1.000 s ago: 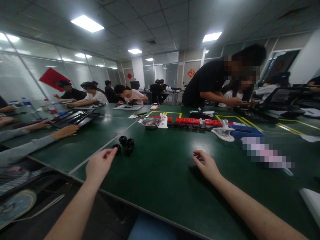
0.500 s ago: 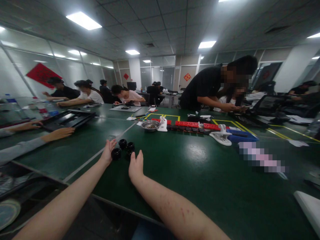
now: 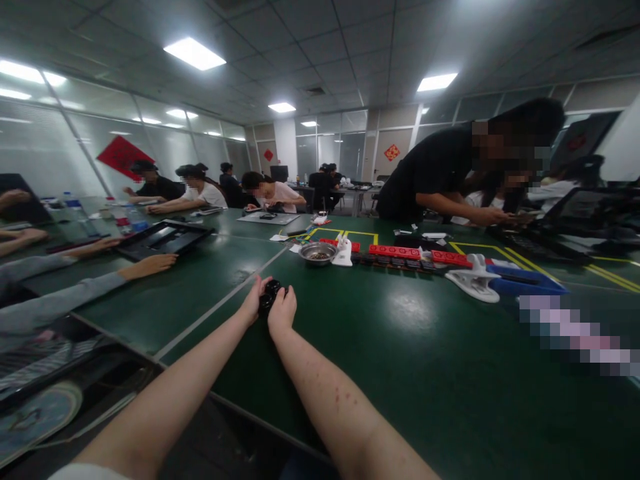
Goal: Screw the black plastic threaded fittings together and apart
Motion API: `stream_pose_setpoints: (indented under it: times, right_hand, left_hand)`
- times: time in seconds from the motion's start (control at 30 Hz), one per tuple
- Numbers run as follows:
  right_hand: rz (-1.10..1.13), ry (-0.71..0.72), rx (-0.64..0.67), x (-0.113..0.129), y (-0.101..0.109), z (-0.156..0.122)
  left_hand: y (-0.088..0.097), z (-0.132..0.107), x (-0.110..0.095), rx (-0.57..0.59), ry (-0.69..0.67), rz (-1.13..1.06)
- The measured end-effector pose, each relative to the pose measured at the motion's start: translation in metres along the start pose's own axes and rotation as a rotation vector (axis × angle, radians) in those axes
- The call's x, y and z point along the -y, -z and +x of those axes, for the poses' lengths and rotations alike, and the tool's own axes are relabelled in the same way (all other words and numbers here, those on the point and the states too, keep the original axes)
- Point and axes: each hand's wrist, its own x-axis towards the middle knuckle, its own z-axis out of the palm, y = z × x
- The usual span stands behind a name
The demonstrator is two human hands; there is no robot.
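Note:
Several glossy black round pieces [image 3: 271, 295], short and cylindrical, are bunched together between my two hands over the green table. My left hand [image 3: 254, 301] presses on them from the left with its fingers curled round their far side. From the right, my right hand [image 3: 283, 309] closes on the same group, its thumb along the near side. The palms and fingers hide part of the pieces. I cannot tell whether they touch the tabletop.
Beyond my hands stand a metal bowl [image 3: 319, 253] of small parts, a white clamp [image 3: 343, 252], a red strip [image 3: 395, 251], another white clamp [image 3: 474, 279] and a blue tray [image 3: 525, 279]. At left, a co-worker's hands hold a black frame [image 3: 167, 239]. A person leans over the far right side.
My hands have come together, squeezing the spread-out black round pieces into a tight bunch between them. The camera view has shifted slightly left.

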Motion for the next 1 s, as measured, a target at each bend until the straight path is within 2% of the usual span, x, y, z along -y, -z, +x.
stream_pose_setpoints:
  times: [0.1,0.2,0.4,0.53,0.67,0.77,0.83,1.0]
  right_hand:
    - [0.004,0.019,-0.046,-0.010,0.022,0.009]
    - [0.005,0.035,-0.119,-0.026,0.054,0.023]
    - [-0.008,0.033,-0.311,-0.068,0.143,0.055]
    - [-0.042,0.029,-0.390,-0.097,0.211,0.074]
    - [-0.078,-0.002,-0.467,-0.119,0.268,0.086]
    - [-0.108,-0.016,-0.500,-0.130,0.293,0.087]
    - [-0.135,-0.014,-0.509,-0.134,0.301,0.085]
    - [-0.187,-0.009,-0.538,-0.135,0.304,0.078]
  left_hand:
    - [-0.022,0.002,0.008,0.007,-0.017,0.006]
    - [-0.060,0.006,0.018,-0.002,-0.042,0.026]
    - [-0.169,0.010,0.033,-0.003,-0.083,0.103]
    - [-0.244,-0.001,0.039,0.019,-0.097,0.190]
    - [-0.303,-0.015,0.041,0.060,-0.111,0.278]
    - [-0.333,-0.021,0.042,0.074,-0.112,0.322]
    - [-0.345,-0.022,0.043,0.076,-0.109,0.341]
    - [-0.350,-0.024,0.046,0.104,-0.107,0.339]
